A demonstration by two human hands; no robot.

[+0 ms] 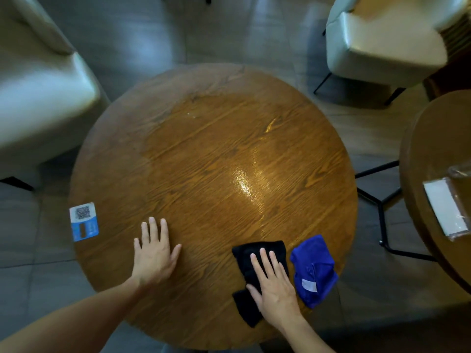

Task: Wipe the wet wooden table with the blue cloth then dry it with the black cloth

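The round wooden table (204, 154) fills the middle of the view, with a shiny wet patch across its centre and right half. A black cloth (246, 258) lies near the front right edge, and my right hand (274, 284) presses flat on it with fingers spread. The crumpled blue cloth (314, 270) with a white label rests just right of the black one, untouched. My left hand (154, 253) lies flat and open on the bare wood at the front left.
A blue-and-white QR sticker (84, 221) sits at the table's left edge. Pale upholstered chairs stand at the left (38, 93) and far right (384, 44). A second wooden table (423, 154) with a clear stand (448, 207) is at the right.
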